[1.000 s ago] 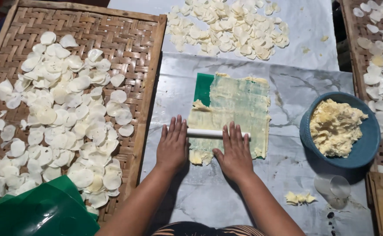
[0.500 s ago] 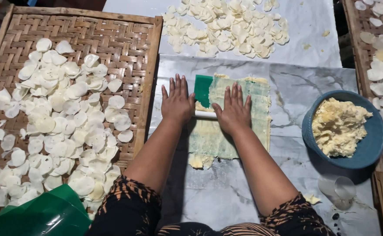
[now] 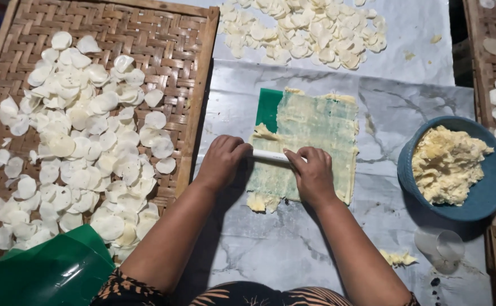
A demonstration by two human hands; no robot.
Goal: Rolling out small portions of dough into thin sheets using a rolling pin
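Observation:
A thin sheet of pale dough (image 3: pixel 316 127) lies flattened on a green plastic sheet (image 3: pixel 269 107) on the marbled table top (image 3: pixel 293 249). Across it lies a white roller tube (image 3: pixel 270 156). My left hand (image 3: pixel 221 161) curls over the tube's left end. My right hand (image 3: pixel 311 174) grips the tube at its middle, fingers bent over it. Bits of squeezed-out dough (image 3: pixel 262 201) sit at the sheet's near edge.
A woven bamboo tray (image 3: pixel 200 96) on the left holds many thin white rounds. A blue bowl (image 3: pixel 480 198) of lumpy dough stands right. More rounds lie on a white sheet (image 3: pixel 418 34) at the back. A clear cup (image 3: pixel 443 246) lies near right; green plastic (image 3: pixel 44 275) at near left.
Both hands pushed the roller away up the dough, then drew it back toward me. Their flat palms have curled into a grip on the tube.

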